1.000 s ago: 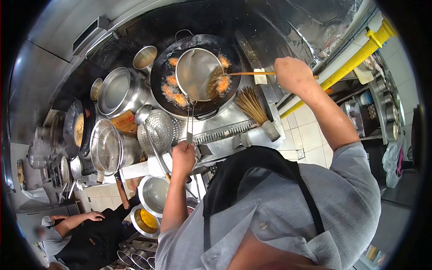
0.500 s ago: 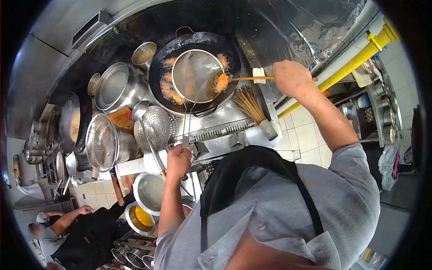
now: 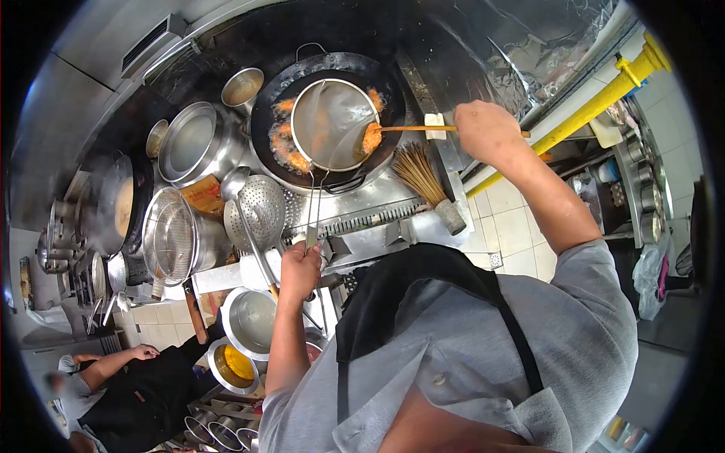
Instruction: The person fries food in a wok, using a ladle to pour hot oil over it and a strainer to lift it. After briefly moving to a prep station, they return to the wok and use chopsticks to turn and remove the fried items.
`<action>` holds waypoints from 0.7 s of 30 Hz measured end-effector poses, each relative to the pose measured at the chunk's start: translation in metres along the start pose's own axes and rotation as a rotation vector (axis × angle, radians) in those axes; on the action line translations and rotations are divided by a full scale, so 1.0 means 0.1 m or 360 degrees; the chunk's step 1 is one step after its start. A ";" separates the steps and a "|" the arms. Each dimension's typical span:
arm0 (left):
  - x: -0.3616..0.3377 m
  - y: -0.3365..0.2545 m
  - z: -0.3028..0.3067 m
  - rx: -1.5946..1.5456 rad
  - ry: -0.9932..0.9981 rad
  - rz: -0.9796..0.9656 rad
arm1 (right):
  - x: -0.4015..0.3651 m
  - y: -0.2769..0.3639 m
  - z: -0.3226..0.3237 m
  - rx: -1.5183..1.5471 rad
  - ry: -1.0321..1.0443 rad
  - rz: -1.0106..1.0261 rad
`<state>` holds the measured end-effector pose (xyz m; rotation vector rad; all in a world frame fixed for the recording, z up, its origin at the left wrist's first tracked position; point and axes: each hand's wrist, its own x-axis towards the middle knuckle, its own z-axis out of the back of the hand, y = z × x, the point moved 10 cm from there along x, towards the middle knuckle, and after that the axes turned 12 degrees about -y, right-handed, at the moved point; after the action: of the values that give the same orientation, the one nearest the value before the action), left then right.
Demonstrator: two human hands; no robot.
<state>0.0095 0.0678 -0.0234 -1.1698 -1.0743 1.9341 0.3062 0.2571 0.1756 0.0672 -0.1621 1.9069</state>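
Observation:
My left hand [image 3: 300, 270] is closed around the handle of a round fine-mesh strainer [image 3: 325, 124], which is over the oil in a large dark wok [image 3: 264, 98]. My right hand [image 3: 487, 133] grips long wooden chopsticks [image 3: 415, 128]; they look like one thin line in this view. Their far end meets an orange-brown fried piece [image 3: 372, 138] at the strainer's right rim. More fried pieces [image 3: 282, 146] lie in bubbling oil left of the strainer, and another [image 3: 375, 99] is at its upper right.
A bamboo brush [image 3: 423, 177] lies right of the wok. Left of it are a perforated ladle [image 3: 257, 215], a mesh basket on a pot [image 3: 168, 234], a metal pot [image 3: 189, 143] and a second wok [image 3: 113, 200]. A yellow pipe [image 3: 589, 102] runs at right. Another person [image 3: 136, 400] is at lower left.
The strainer has shifted slightly up and right. My right hand and the chopsticks have moved a little left, with the fried piece still at their end.

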 end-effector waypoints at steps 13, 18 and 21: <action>-0.02 0.00 0.01 0.0076 0.0059 -0.0107 | 0.26 0.39 0.16 -0.0191 0.0108 0.0292; -0.03 -0.04 0.02 0.0075 0.0139 -0.0063 | 0.48 0.65 0.12 -0.0191 0.0030 0.0443; -0.01 -0.09 0.01 0.0193 0.0144 -0.0165 | 0.54 0.82 0.01 -0.0193 0.0029 0.0523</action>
<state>0.0100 0.0711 -0.0150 -1.1022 -0.9385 1.8225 0.2112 0.2809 0.1765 -0.0625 -0.2910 2.2196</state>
